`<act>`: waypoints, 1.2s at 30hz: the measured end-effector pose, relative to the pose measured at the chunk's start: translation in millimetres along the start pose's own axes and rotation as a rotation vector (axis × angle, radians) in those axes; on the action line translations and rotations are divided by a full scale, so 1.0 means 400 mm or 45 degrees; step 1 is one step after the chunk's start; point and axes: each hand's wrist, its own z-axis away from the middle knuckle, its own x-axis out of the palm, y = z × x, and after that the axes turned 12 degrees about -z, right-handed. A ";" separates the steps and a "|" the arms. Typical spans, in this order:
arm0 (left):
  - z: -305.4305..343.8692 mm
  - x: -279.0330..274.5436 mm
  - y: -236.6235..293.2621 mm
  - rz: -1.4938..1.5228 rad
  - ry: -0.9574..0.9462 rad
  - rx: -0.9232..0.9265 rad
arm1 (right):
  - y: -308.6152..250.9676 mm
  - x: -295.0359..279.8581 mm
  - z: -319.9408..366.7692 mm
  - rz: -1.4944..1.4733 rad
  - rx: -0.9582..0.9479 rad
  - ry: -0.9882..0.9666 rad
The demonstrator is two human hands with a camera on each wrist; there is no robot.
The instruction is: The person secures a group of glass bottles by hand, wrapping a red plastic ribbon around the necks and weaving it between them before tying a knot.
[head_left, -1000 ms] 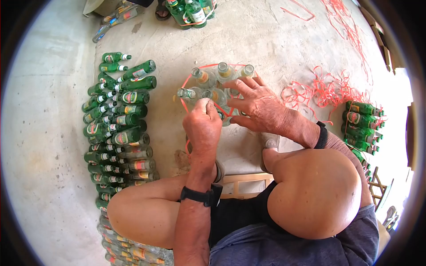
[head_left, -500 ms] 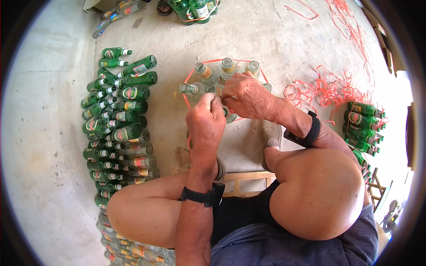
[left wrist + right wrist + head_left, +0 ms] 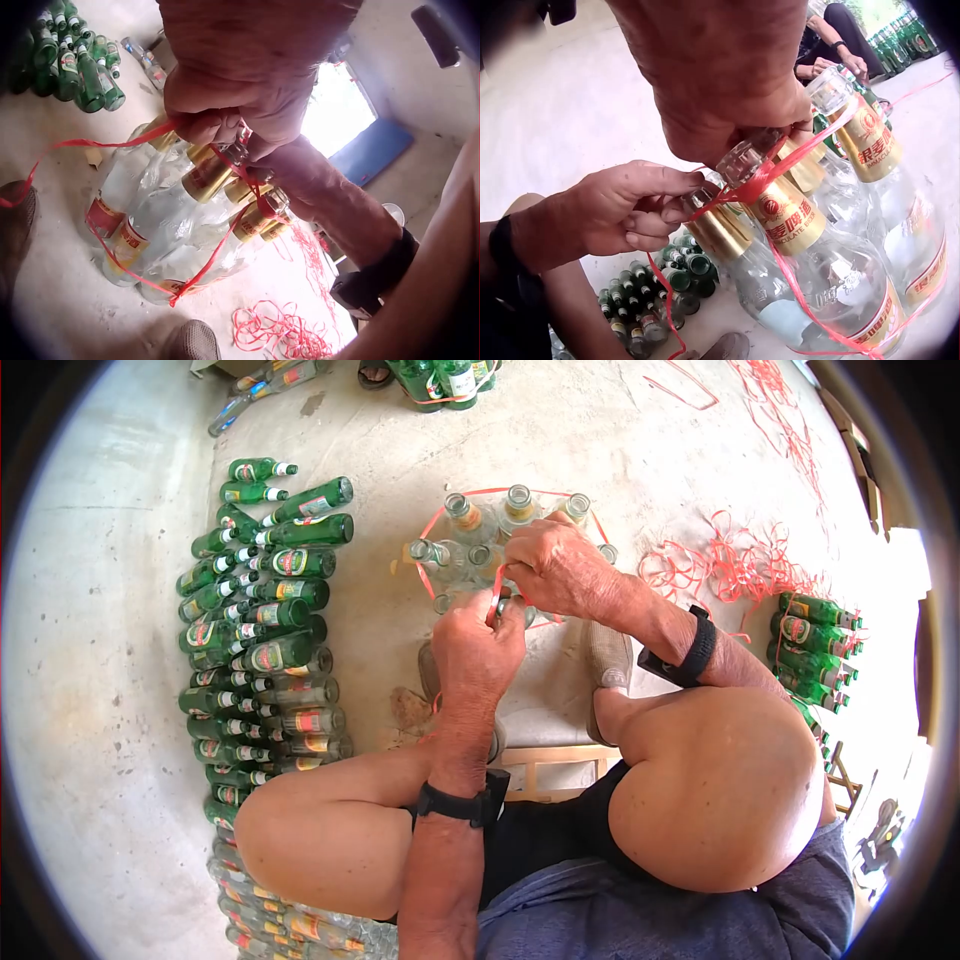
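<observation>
A cluster of clear glass bottles [image 3: 465, 520] with gold neck labels stands on the floor between the feet. Red plastic strap [image 3: 776, 259] runs round the lower bodies and across the necks. My left hand [image 3: 480, 650] pinches the strap at the near necks, and a loose tail [image 3: 82, 142] trails from it in the left wrist view. Close beside it, my right hand [image 3: 565, 570] has its fingers curled at the necks, with a short length of strap taut between both hands. In the right wrist view its fingertips are partly hidden behind a bottle mouth [image 3: 742, 161].
Green bottles [image 3: 290, 565] lie stacked along the left, with clear ones nearer me. Tangled red strap [image 3: 720, 565] lies to the right, beside a bundle of green bottles [image 3: 815, 645]. More green bottles [image 3: 440, 380] stand ahead. Another person [image 3: 840, 45] sits across in the right wrist view.
My right hand has gone from spread fingers over the bottles to curled fingers at the strap, nearer the left hand. The left hand has shifted slightly right and towards me, drawing strap up between them.
</observation>
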 end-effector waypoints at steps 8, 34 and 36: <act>-0.003 -0.002 -0.007 -0.027 0.036 0.049 | 0.006 0.006 -0.011 0.029 0.015 -0.019; 0.098 0.001 -0.082 0.137 0.364 -0.321 | 0.035 0.011 -0.016 0.250 -0.144 -0.147; 0.093 0.003 -0.086 0.180 0.351 -0.374 | 0.032 0.004 -0.024 0.274 -0.144 -0.152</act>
